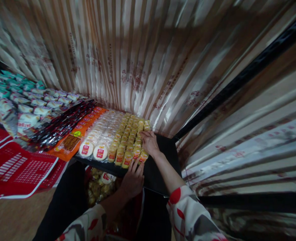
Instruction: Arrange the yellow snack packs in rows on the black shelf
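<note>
Rows of small yellow wrapped snack packets (124, 144) stand close together on a black shelf (160, 167). My left hand (134, 179) is at the front of these rows, fingers stretched out and fingertips against the front packets. At the right side of the block, my right hand (150, 142) rests with its extended fingers against the outermost packets. Its fingertips are partly hidden, and I see nothing gripped in either hand. Directly left of the yellow packets lie rows of round white wrapped crackers (100, 152) with red labels.
An orange snack bag (71, 140), dark shiny packets (65, 124), white packets (42, 110) and green packets (14, 82) continue leftward. A red basket (45, 170) stands at the lower left. Yellow packets (97, 189) sit below the shelf. A black post (225, 87) slants along the right, before striped sheeting (138, 50).
</note>
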`<action>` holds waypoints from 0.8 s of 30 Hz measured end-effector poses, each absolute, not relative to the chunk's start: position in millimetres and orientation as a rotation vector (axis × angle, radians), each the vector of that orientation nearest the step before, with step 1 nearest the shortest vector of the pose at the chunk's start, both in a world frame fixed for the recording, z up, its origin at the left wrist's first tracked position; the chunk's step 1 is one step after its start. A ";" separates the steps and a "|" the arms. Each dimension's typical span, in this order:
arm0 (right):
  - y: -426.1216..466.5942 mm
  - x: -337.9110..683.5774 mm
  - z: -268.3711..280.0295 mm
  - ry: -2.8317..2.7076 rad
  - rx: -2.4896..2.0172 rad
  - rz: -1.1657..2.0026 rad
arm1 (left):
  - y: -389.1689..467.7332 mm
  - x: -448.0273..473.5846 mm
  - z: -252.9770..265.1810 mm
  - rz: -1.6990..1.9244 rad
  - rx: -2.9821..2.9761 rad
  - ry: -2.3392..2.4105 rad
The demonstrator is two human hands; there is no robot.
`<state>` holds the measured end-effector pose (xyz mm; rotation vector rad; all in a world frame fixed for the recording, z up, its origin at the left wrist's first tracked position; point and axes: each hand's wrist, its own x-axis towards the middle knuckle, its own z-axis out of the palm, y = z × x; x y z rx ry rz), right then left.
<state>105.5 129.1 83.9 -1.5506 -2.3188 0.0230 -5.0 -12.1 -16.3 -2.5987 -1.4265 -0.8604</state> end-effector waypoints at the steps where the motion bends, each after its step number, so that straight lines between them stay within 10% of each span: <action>1: 130.8 105.7 83.1 -2.294 -1.561 0.004 | -12.0 -4.8 -17.0 -0.860 -2.600 -1.424; 24: 157.2 98.3 91.9 -2.330 -1.661 -0.040 | -12.0 -4.7 -23.1 -0.945 -2.465 -1.252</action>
